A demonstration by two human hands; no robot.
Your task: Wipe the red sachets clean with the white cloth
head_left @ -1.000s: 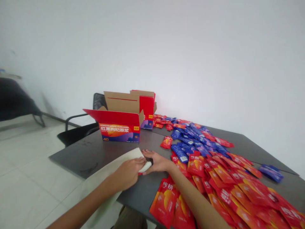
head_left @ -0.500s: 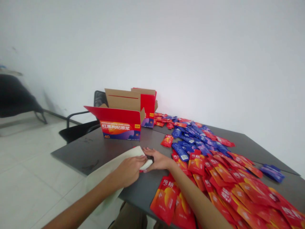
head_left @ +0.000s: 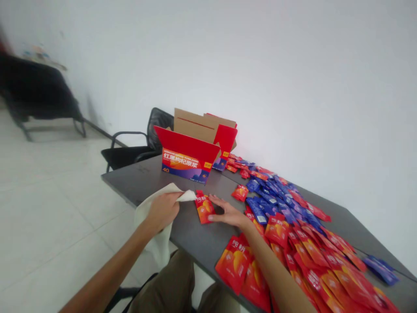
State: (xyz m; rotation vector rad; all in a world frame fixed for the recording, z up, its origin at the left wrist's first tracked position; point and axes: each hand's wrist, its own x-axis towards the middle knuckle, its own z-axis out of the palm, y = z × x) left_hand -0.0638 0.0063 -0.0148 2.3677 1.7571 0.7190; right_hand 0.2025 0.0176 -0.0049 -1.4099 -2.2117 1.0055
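My left hand (head_left: pixel 163 209) is closed on a cream cloth (head_left: pixel 155 238) that hangs over the near edge of the grey table (head_left: pixel 140 182). A red sachet (head_left: pixel 204 208) lies flat on the table between my hands. My right hand (head_left: pixel 228 213) rests flat beside it, fingers stretched out and touching its right edge. A large spread of red sachets (head_left: pixel 302 248) and blue sachets (head_left: pixel 270 195) covers the table to the right.
An open red carton (head_left: pixel 187 157) with brown flaps stands at the table's far left end, a second one behind it. A black office chair (head_left: pixel 137 145) sits beyond the table. A dark bench (head_left: pixel 35 93) stands at far left by the white wall.
My left hand has pulled the cloth back to the left, uncovering the red sachet. My right hand stays flat by the sachet. The camera view has swung to the left.
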